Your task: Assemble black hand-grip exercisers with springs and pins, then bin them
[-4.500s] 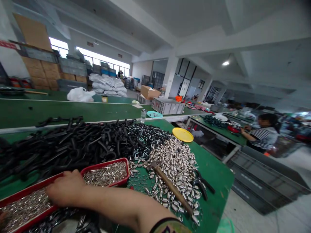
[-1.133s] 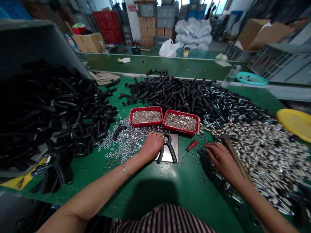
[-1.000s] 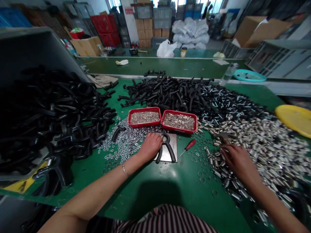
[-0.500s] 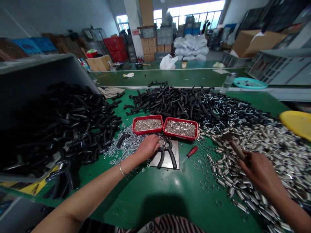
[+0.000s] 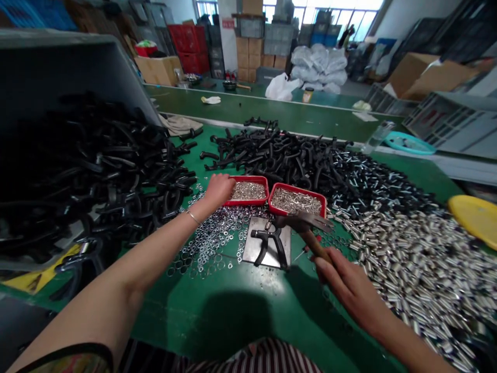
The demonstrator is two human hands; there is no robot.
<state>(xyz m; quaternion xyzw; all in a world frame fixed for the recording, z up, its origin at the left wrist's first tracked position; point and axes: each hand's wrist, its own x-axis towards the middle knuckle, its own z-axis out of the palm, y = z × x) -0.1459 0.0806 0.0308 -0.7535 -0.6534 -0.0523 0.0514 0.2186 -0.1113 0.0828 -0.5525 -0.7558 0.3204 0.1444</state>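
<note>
My right hand point(image 5: 344, 274) is wrapped around the wooden handle of a claw hammer point(image 5: 305, 223), whose metal head hangs above the right side of a metal plate point(image 5: 252, 254). On that plate lies a black hand grip with two handles point(image 5: 276, 241) and a small spring near its top. My left hand point(image 5: 219, 189), a bracelet on its wrist, reaches to the left end of a red tray point(image 5: 248, 201) of tiny metal pieces. Its fingers are curled together and the fingertips are hidden. A second red tray point(image 5: 325, 203) with small metal pins stands beside it.
Black handles point(image 5: 279, 153) are heaped behind the trays, and more fill a grey bin point(image 5: 128, 77) on the left. Loose metal nuts or rings point(image 5: 212, 235) lie left of the plate. Many silver cylinders point(image 5: 419, 254) cover the right side. A screwdriver point(image 5: 306, 249) lies partly behind the hammer.
My left hand has left the hand grip and moved up and left to the tray. My right hand has brought the hammer left, from over the cylinders to beside the plate. The view has shifted.
</note>
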